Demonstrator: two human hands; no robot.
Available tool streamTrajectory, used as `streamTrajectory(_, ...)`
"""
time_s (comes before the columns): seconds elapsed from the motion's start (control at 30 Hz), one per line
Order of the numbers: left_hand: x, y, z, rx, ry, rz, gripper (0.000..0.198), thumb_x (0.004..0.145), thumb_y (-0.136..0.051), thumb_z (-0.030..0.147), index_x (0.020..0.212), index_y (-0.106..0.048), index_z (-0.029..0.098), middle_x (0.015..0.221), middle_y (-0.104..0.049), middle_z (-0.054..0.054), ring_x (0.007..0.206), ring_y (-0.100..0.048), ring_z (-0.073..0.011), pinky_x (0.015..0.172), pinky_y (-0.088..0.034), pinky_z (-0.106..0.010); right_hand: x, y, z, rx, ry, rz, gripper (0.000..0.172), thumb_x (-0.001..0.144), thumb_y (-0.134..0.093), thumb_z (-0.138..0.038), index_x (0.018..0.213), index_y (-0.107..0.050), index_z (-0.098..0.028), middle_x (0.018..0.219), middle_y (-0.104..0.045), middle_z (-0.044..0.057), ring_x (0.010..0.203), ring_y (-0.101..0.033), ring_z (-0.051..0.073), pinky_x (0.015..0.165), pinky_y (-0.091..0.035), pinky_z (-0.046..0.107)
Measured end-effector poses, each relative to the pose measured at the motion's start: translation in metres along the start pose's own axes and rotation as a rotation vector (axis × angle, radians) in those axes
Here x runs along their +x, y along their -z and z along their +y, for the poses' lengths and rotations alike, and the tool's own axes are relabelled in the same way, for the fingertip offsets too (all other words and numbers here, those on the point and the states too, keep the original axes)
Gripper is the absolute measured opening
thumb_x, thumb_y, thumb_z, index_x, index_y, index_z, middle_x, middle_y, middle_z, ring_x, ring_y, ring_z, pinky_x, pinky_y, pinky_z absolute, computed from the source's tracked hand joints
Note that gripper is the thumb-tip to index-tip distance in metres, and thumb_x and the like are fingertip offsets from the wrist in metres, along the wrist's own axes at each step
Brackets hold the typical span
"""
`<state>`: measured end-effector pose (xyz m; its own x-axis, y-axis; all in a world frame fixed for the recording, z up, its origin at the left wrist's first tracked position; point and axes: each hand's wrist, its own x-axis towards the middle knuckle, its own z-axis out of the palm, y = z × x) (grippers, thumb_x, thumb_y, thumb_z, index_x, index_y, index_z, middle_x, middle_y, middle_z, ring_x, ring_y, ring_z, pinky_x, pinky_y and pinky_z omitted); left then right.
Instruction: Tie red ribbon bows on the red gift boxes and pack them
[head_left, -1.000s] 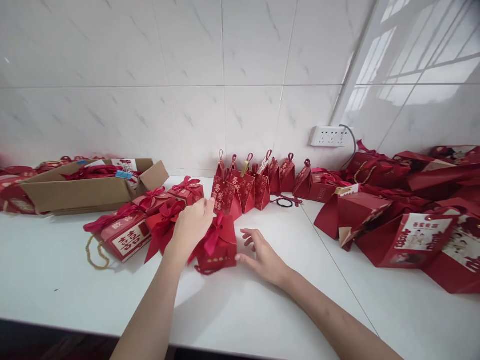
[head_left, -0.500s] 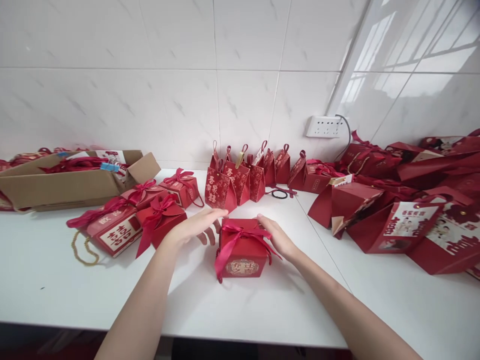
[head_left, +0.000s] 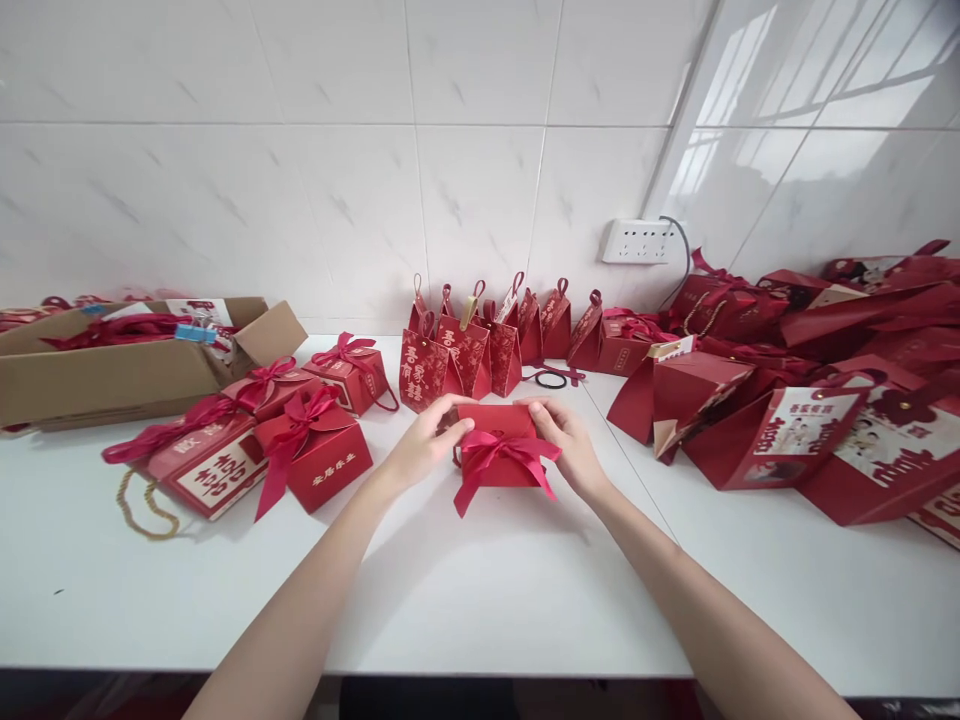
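Note:
A small red gift box (head_left: 501,424) with a pink ribbon bow on it is between my hands, in the middle of the white table. Its bow side and top face me, tilted toward me. My left hand (head_left: 429,440) grips the box's upper left corner, thumb on the near face and fingers behind. At the upper right corner, my right hand (head_left: 564,440) holds it with the thumb over the edge. The fingers behind the box are partly hidden. Just left of my left hand sits another bowed red gift box (head_left: 330,462).
More bowed boxes, one with a gold rope handle (head_left: 146,505), lie at left before an open cardboard box (head_left: 97,375). Triangular red bags (head_left: 427,368) stand along the tiled wall. A black ring (head_left: 550,380) lies behind my right hand. Red bags (head_left: 787,440) pile up at right.
My hands have closed on the gift box's upper corners. The box has tipped, so its lettered front no longer shows and its top and bow face me. The view has shifted slightly.

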<state>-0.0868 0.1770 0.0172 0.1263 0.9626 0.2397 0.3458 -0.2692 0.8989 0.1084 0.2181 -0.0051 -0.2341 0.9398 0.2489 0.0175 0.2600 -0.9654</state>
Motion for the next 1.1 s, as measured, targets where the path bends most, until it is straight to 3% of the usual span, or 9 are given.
streamTrajectory(0.23, 0.000, -0.005, -0.006, -0.098, -0.001, 0.030, 0.033, 0.082, -0.053, 0.040, 0.106, -0.056, 0.017, 0.084, -0.061, -0.002, 0.078, -0.056, -0.0164, 0.074, -0.043, -0.028, 0.000, -0.001, 0.003, 0.074, -0.021, 0.018, 0.045, 0.076, -0.054, -0.064, 0.083, -0.052, -0.020, 0.083, -0.059, 0.001, 0.074, -0.056, 0.016, 0.068, -0.045, 0.028)
streamTrajectory(0.4, -0.003, -0.005, -0.008, -0.271, 0.005, -0.056, 0.053, 0.082, -0.048, 0.057, 0.116, -0.050, 0.017, 0.099, -0.064, -0.008, 0.091, -0.060, -0.0220, 0.080, -0.045, -0.033, -0.001, -0.001, 0.002, 0.051, -0.054, 0.020, 0.046, 0.077, -0.051, -0.067, 0.072, -0.044, -0.021, 0.067, -0.053, -0.002, 0.062, -0.050, 0.014, 0.060, -0.041, 0.027)
streamTrajectory(0.47, -0.003, -0.006, -0.008, -0.223, -0.006, -0.059, 0.059, 0.077, -0.054, 0.059, 0.117, -0.049, 0.017, 0.102, -0.063, -0.009, 0.094, -0.059, -0.0233, 0.082, -0.044, -0.035, 0.000, -0.001, 0.002, 0.034, -0.047, 0.031, 0.048, 0.077, -0.050, -0.068, 0.069, -0.044, -0.021, 0.066, -0.051, -0.003, 0.060, -0.048, 0.013, 0.060, -0.040, 0.027)
streamTrajectory(0.57, -0.002, -0.010, -0.010, -0.037, 0.018, 0.020, 0.055, 0.071, -0.065, 0.048, 0.114, -0.049, 0.017, 0.107, -0.057, -0.010, 0.096, -0.055, -0.0231, 0.081, -0.044, -0.034, 0.002, 0.001, 0.004, 0.011, -0.037, 0.042, 0.050, 0.076, -0.049, -0.069, 0.067, -0.044, -0.021, 0.066, -0.050, -0.003, 0.062, -0.048, 0.014, 0.062, -0.040, 0.028)
streamTrajectory(0.63, -0.001, -0.013, -0.011, 0.058, 0.046, 0.095, 0.047, 0.072, -0.064, 0.043, 0.109, -0.051, 0.018, 0.109, -0.053, -0.009, 0.098, -0.053, -0.0227, 0.081, -0.044, -0.034, 0.003, 0.003, 0.007, 0.062, -0.054, -0.007, 0.052, 0.078, -0.043, -0.072, 0.069, -0.047, -0.020, 0.071, -0.054, -0.001, 0.068, -0.052, 0.016, 0.067, -0.042, 0.029)
streamTrajectory(0.73, 0.001, -0.018, -0.016, 0.086, 0.088, 0.219, 0.035, 0.078, -0.055, 0.043, 0.102, -0.053, 0.018, 0.107, -0.052, -0.008, 0.103, -0.050, -0.0226, 0.091, -0.040, -0.036, 0.003, 0.006, 0.010, 0.191, -0.150, -0.159, 0.056, 0.081, -0.033, -0.073, 0.085, -0.055, -0.022, 0.092, -0.063, 0.004, 0.092, -0.058, 0.022, 0.081, -0.045, 0.035)
streamTrajectory(0.83, 0.002, -0.020, -0.019, -0.003, 0.130, 0.275, 0.032, 0.082, -0.051, 0.044, 0.101, -0.050, 0.018, 0.104, -0.057, -0.007, 0.102, -0.053, -0.0225, 0.093, -0.039, -0.037, -0.001, 0.004, 0.008, 0.187, -0.215, -0.274, 0.048, 0.082, -0.044, -0.065, 0.108, -0.054, -0.025, 0.115, -0.061, 0.007, 0.110, -0.055, 0.026, 0.085, -0.047, 0.040)
streamTrajectory(0.97, 0.000, -0.019, -0.018, -0.062, 0.056, 0.214, 0.034, 0.082, -0.052, 0.044, 0.105, -0.044, 0.020, 0.105, -0.059, -0.007, 0.100, -0.056, -0.0221, 0.090, -0.042, -0.037, -0.005, -0.003, 0.004, 0.080, -0.026, -0.237, 0.047, 0.079, -0.061, -0.044, 0.120, -0.048, -0.024, 0.128, -0.054, 0.008, 0.114, -0.054, 0.025, 0.095, -0.044, 0.040)
streamTrajectory(1.1, -0.002, -0.018, -0.020, 0.010, -0.039, 0.176, 0.060, 0.074, -0.063, 0.039, 0.122, -0.031, 0.020, 0.124, -0.050, -0.011, 0.117, -0.049, -0.0247, 0.100, -0.036, -0.040, -0.003, -0.003, 0.006, 0.021, 0.085, -0.250, 0.050, 0.081, -0.059, -0.038, 0.127, -0.044, -0.024, 0.132, -0.051, 0.008, 0.114, -0.054, 0.025, 0.092, -0.047, 0.041)
